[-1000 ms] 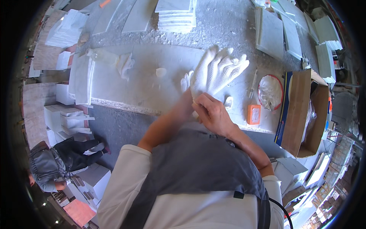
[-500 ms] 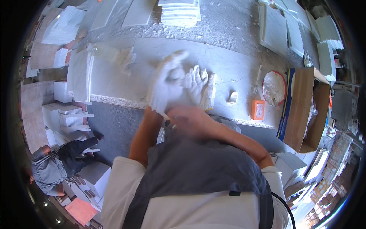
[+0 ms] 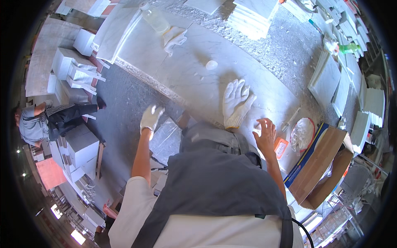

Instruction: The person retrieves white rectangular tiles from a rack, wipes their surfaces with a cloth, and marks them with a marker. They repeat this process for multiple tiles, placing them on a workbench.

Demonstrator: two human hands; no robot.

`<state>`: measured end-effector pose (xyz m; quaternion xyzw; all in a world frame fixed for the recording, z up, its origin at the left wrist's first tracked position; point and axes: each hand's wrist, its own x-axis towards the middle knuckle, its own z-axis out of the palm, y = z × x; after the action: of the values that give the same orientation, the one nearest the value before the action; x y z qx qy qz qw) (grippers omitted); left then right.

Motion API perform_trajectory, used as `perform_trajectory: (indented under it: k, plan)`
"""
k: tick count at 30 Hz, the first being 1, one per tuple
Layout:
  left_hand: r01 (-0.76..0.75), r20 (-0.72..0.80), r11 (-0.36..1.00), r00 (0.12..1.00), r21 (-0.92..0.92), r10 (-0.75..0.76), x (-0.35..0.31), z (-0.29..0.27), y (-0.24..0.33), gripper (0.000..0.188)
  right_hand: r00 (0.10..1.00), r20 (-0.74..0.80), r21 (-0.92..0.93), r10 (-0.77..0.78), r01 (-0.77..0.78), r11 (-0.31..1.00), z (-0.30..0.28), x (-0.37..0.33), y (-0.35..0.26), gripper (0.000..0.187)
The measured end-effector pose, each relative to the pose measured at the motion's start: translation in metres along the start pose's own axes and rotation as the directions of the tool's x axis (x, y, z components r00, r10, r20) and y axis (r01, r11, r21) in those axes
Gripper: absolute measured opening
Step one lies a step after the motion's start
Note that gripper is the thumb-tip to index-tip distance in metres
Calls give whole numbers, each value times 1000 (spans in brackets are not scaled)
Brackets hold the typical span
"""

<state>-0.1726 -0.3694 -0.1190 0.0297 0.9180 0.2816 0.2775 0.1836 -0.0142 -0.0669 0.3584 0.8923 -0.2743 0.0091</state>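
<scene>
My left hand wears a white knit glove and is held out to the left, off the slab's near edge. Its fingers are loosely apart, with nothing visible in them. My bare right hand is over the right part of the marble slab, fingers spread and bent. A small pale object shows by its thumb and fingers; whether they touch it I cannot tell. Left of this hand, a white knit glove lies palm up on the slab, its yellowish cuff toward me.
An orange box, a red-rimmed bowl of white material and an open cardboard carton stand at the right. Farther left are a round white piece, a crumpled cloth and a clear bottle. Another person is at far left.
My hands, together at the left glove's cuff before, are now apart: the left out to the left, the right toward the small pale object. The view has turned.
</scene>
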Motion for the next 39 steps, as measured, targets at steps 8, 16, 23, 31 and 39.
perform_trajectory:
  k: [8, 16, 23, 31, 39]
  plan:
    - [101, 111, 836, 976, 539, -190, -39, 51, -101, 81, 931, -363, 113, -45, 92, 989, 6, 17, 31, 29]
    - [320, 76, 800, 908, 507, -411, -16, 54, -129, 80, 948, 28, 149, -316, 308, 940, 10, 31, -32, 56]
    - [292, 59, 808, 927, 512, -371, -41, 48, -120, 76, 892, 206, 62, -402, 398, 915, 30, 43, -47, 56]
    - [253, 104, 795, 925, 551, -366, -65, 38, -116, 73, 893, 168, 30, -417, 418, 908, 33, 46, -30, 48]
    - [272, 114, 800, 915, 535, -387, -90, 38, -109, 72, 898, 168, 69, -407, 401, 914, 27, 46, -28, 40]
